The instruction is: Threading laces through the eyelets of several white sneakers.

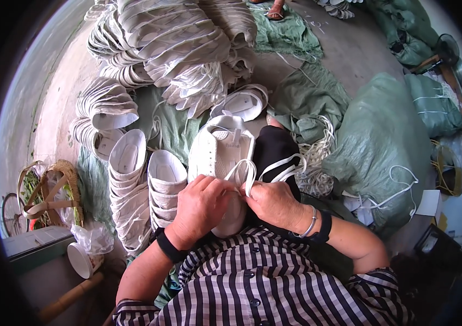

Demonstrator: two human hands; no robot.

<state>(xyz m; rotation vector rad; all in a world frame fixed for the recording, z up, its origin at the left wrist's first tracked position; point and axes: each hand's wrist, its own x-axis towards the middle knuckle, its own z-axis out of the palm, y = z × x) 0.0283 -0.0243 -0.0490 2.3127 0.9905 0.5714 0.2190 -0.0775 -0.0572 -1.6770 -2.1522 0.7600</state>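
Note:
A white shoe upper [207, 152] rests on my lap, its toe toward me and its tongue showing. My left hand [200, 204] is closed at the lower end of the lacing, fingertips pressed to the upper; what they pinch is hidden. My right hand [275, 204] pinches a white shoelace [248, 173] beside it. The lace loops up over the tongue, and more of it trails over my dark trouser leg [275, 145]. Both hands are close together at the base of the tongue.
Nested shoe uppers [130, 201] stand to the left, with a second stack [167, 187] beside them. A large pile [182, 38] rises ahead. Loose laces [318, 168] lie right of my leg, near a bulging green sack [383, 146]. A woven basket [60, 187] sits far left.

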